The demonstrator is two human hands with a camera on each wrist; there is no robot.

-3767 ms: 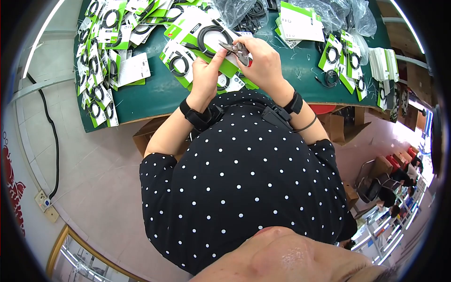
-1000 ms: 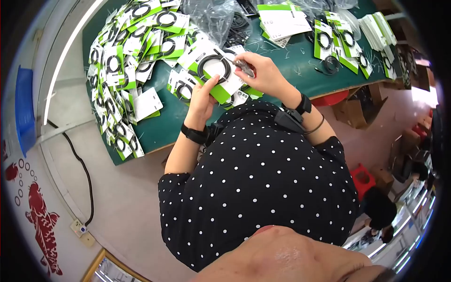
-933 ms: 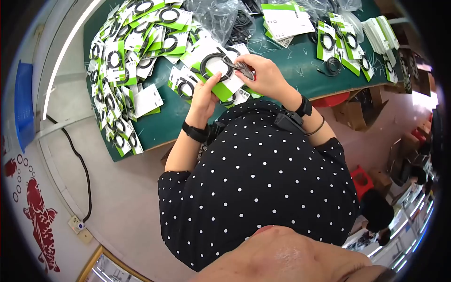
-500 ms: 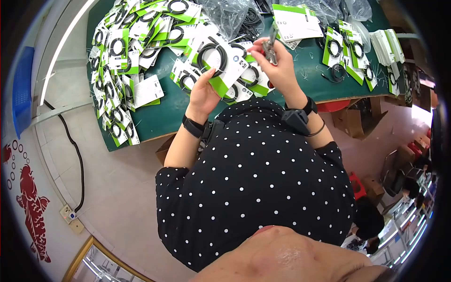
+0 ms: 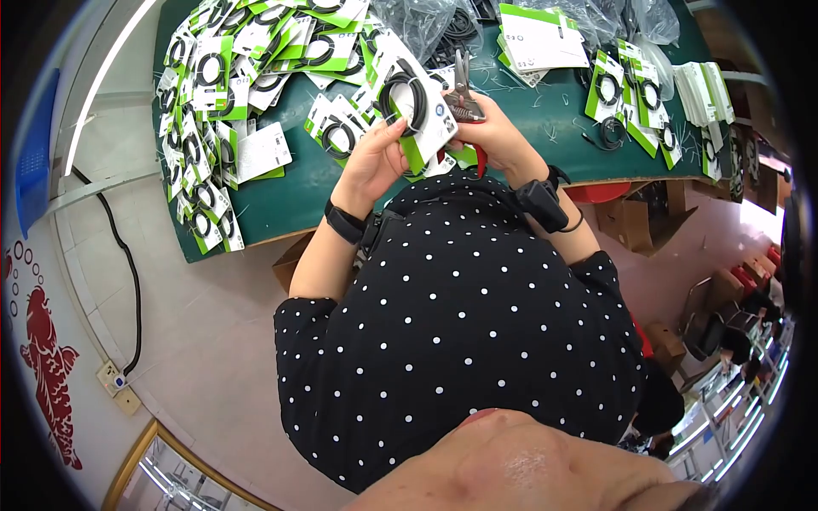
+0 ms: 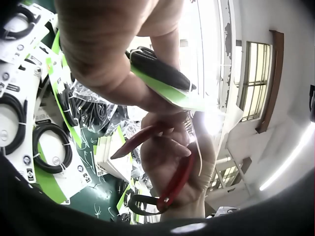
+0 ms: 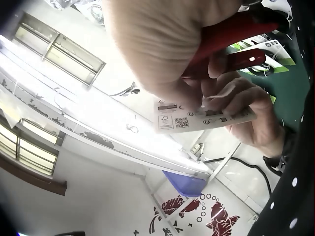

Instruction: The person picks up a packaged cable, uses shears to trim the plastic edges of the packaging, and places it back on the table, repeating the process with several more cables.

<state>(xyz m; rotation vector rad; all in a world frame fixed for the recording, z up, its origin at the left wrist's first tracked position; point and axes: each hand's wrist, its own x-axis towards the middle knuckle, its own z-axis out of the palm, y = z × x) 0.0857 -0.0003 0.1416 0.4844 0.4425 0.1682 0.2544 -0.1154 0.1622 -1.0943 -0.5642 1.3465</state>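
Left hand point(image 5: 371, 163) grips the carded cable point(image 5: 437, 119) at its near-left edge, thumb on the front, gap narrow. Right hand point(image 5: 497, 134) is curled round the pliers point(image 5: 463, 106), its fingers close at the card's right edge; contact there cannot be told from the head view. Card is held above the near edge of the tabletop point(image 5: 273, 204), long axis running from far left to near right, coil facing up. Pliers point away from the torso. Left wrist view shows the red handles spread and a thin pale strip point(image 6: 199, 152) hanging; right wrist view shows a printed QR code point(image 7: 181, 122) on the card's back.
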